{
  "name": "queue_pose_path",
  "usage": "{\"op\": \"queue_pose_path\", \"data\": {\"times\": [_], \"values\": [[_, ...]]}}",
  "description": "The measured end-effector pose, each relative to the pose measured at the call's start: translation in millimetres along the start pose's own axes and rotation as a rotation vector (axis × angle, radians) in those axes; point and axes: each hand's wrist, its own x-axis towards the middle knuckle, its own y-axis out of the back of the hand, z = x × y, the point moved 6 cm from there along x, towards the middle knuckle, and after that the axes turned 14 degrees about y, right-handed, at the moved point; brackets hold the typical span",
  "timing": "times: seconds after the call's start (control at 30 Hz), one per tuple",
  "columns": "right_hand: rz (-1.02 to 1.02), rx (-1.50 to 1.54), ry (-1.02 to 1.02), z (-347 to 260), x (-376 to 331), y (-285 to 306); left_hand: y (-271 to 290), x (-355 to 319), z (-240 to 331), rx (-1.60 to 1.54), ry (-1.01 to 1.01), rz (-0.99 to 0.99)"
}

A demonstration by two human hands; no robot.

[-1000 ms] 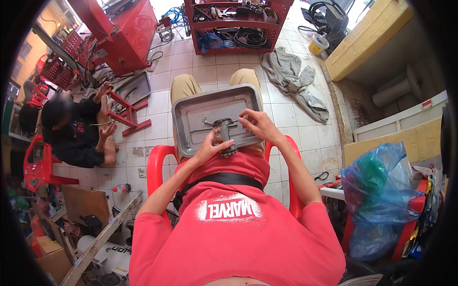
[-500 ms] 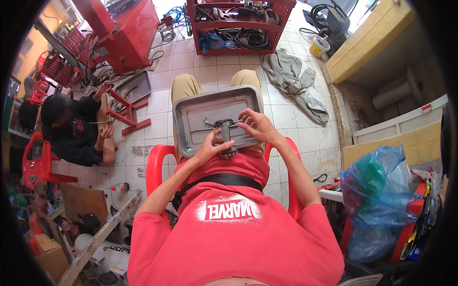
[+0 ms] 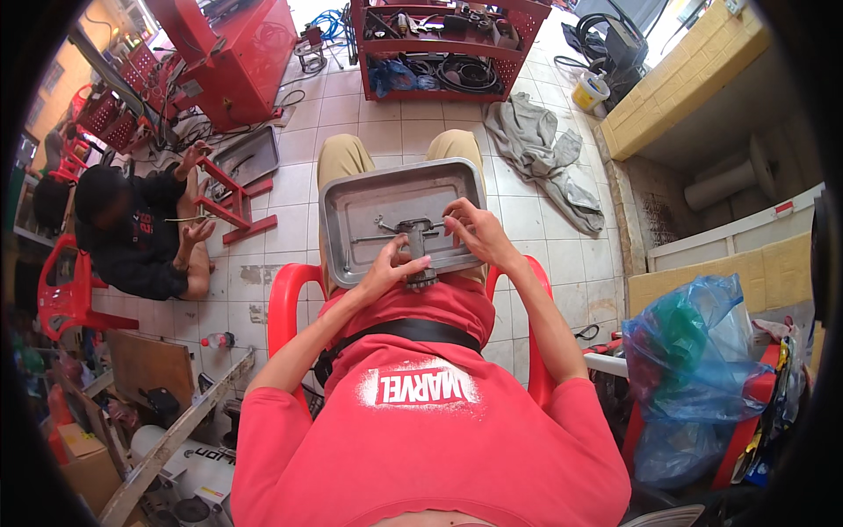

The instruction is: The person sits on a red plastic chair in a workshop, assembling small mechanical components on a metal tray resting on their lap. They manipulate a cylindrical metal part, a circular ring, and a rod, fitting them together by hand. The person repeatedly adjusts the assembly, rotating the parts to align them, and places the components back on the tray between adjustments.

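A shallow grey metal tray [image 3: 351,200] rests across my thighs. Over its near side sits a grey metal mechanical part [image 3: 419,241], with a toothed gear [image 3: 423,281] at the end closest to me. My left hand [image 3: 385,270] is closed round the part's left side, thumb lying across its body. At the part's far right, my right hand [image 3: 479,235] has its fingers curled together near a small rod sticking out; whatever lies between the fingertips is too small to make out. A thin metal rod [image 3: 371,238] lies left of the part in the tray.
Red chair arms [image 3: 290,290] flank me. Left, a seated person [image 3: 132,228] faces a red metal stand [image 3: 237,206] and another tray. A red tool cart [image 3: 439,92] stands ahead. Grey cloth [image 3: 540,145] lies on the floor; plastic bags [image 3: 689,351] hang at my right.
My right hand's fingertips have shifted slightly right along the small rod. My left hand and the metal part stay in place. The other person's hands have moved a little.
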Motion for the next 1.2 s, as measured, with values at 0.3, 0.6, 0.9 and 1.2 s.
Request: {"op": "queue_pose_path", "data": {"times": [0.3, 0.6, 0.9, 1.2], "values": [[-0.011, 0.037, 0.062, 0.1, -0.4, -1.1, -1.4, -2.9, 4.1, 0.037, -0.079, 0.038], [-0.085, -0.03, 0.003, -3.3, -0.8, -0.5, -5.4, -4.7, 7.8, -0.041, -0.052, -0.035], [-0.099, -0.054, -0.02, 5.8, -4.6, -0.9, -1.1, -1.8, 3.8, 0.043, -0.007, -0.003], [-0.126, -0.055, -0.054, 11.9, -5.1, -0.7, -2.2, -3.4, 2.5, 0.069, -0.003, 0.001]]}}
